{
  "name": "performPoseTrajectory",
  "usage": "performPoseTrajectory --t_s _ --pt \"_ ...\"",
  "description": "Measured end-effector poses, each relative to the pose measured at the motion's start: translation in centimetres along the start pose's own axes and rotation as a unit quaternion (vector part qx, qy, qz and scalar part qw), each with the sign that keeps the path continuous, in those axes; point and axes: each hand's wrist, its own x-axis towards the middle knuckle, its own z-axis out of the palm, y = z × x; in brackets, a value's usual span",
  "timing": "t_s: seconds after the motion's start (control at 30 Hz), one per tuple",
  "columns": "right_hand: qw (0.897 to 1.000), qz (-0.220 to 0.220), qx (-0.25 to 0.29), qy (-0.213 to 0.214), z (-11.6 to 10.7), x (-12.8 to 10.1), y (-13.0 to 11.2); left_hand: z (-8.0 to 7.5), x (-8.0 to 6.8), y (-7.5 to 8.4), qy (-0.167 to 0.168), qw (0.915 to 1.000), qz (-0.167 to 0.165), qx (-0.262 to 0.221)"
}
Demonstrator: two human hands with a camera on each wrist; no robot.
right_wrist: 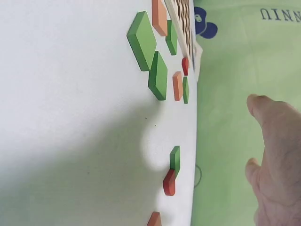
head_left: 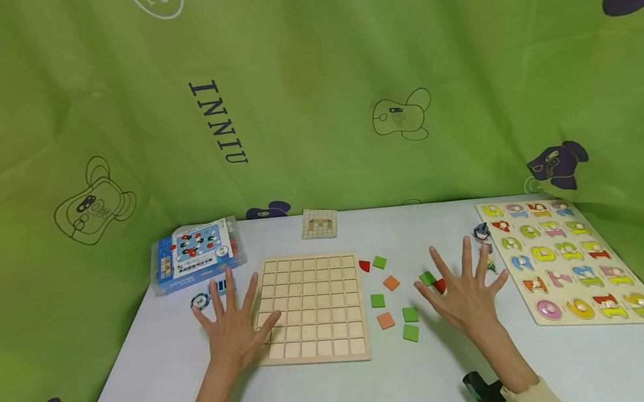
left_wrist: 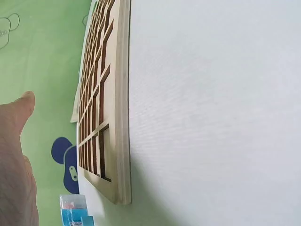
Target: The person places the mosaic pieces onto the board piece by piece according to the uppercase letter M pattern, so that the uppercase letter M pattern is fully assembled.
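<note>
Both hands are spread flat with straight fingers and hold nothing. My left hand (head_left: 231, 325) lies over the left edge of an empty wooden grid board (head_left: 315, 306). The left wrist view shows the board's rim (left_wrist: 123, 94) and my thumb (left_wrist: 19, 117) above the table. My right hand (head_left: 466, 294) is to the right of the board, its fingers next to a green tile (head_left: 427, 278) and a red tile (head_left: 439, 285). Those two also show in the right wrist view, the green tile (right_wrist: 175, 159) above the red tile (right_wrist: 169, 182).
Several loose green, orange and red tiles lie between board and right hand, such as an orange tile (head_left: 391, 283) and a green tile (head_left: 410, 333). A pattern card (head_left: 320, 223) lies behind the board. A blue box (head_left: 196, 253) sits far left, a number puzzle (head_left: 570, 260) far right.
</note>
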Motion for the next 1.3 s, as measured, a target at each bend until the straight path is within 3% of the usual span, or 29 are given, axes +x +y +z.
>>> performPoseTrajectory --t_s 0.23,0.4,0.57,0.73,0.9,1.0,1.1,1.3 --pt "1.000 -0.004 0.007 0.004 -0.3 -0.9 0.4 -0.3 -1.2 0.4 0.002 0.9999 0.013 0.000" --pt "1.000 -0.007 0.017 -0.001 -0.2 -1.6 0.8 -0.6 -2.5 0.6 -0.029 0.9994 0.014 -0.012" --pt "0.999 -0.018 0.023 0.014 0.2 -2.5 1.5 -1.2 -3.8 0.6 -0.083 0.9953 0.011 -0.048" --pt "0.998 -0.035 0.033 0.027 0.5 -3.3 2.0 -1.6 -4.8 0.0 -0.091 0.9915 0.033 -0.087" --pt "0.996 -0.042 0.074 0.024 0.7 -3.7 2.5 -1.8 -5.0 -1.0 -0.109 0.9811 0.071 -0.143" --pt "0.989 -0.032 0.145 0.010 0.8 -3.7 2.8 -1.9 -4.8 -1.5 -0.126 0.9746 0.091 -0.161" --pt "0.975 -0.034 0.221 0.013 0.7 -3.4 3.1 -2.1 -4.4 -1.9 -0.145 0.9689 0.106 -0.171" --pt "0.953 -0.060 0.291 0.050 0.6 -2.0 4.1 -2.2 -3.5 -2.6 -0.163 0.9534 0.167 -0.191"
